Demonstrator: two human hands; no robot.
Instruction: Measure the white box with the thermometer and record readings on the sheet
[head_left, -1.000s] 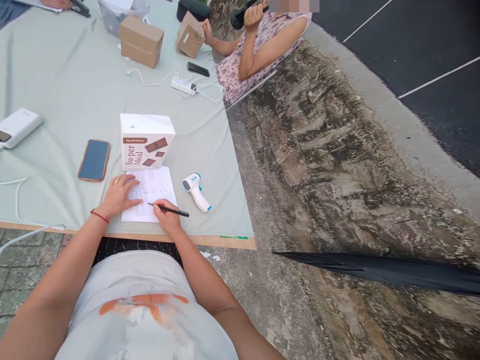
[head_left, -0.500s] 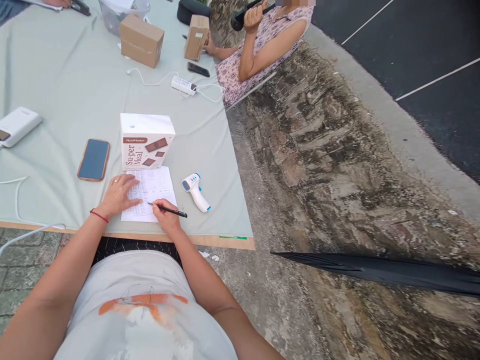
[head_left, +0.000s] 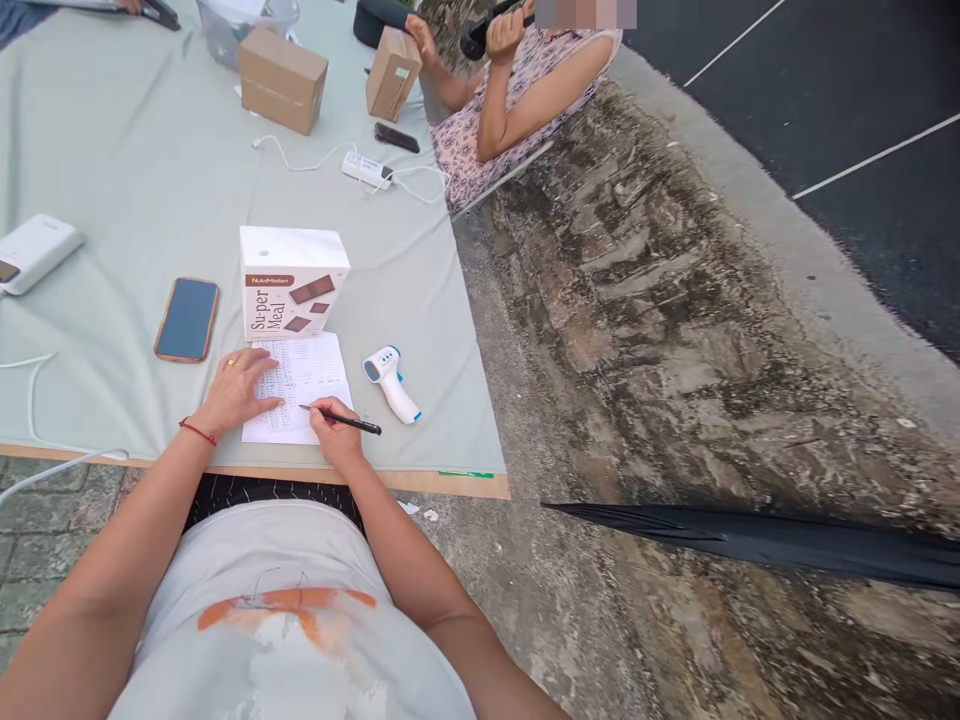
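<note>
A black pen [head_left: 346,421] is pinched in my right hand [head_left: 335,430], its tip on or just above a white sheet of paper [head_left: 315,375] with dense handwriting on its left part. Flat on the left side of that sheet lies my left hand [head_left: 238,388], fingers spread, a ring on one finger and a red cord at the wrist. Behind the paper stands a white and brown "Su-per Meal" box [head_left: 294,285]. To the right of my right hand lies a white and blue infrared thermometer [head_left: 392,384]. A phone in an orange-brown case [head_left: 187,320] rests left of the box.
Farther back are two cardboard boxes [head_left: 283,80], a clear plastic tub [head_left: 225,40], a power strip [head_left: 367,169] with white cables and a dark device [head_left: 396,138]. A white power bank [head_left: 41,252] lies at left. Another person [head_left: 525,100] sits at the table's right edge.
My right hand and the pen have shifted slightly right across the paper. My left hand stays put. The other person's hand has lifted from beside the small cardboard box, which now leans a bit.
</note>
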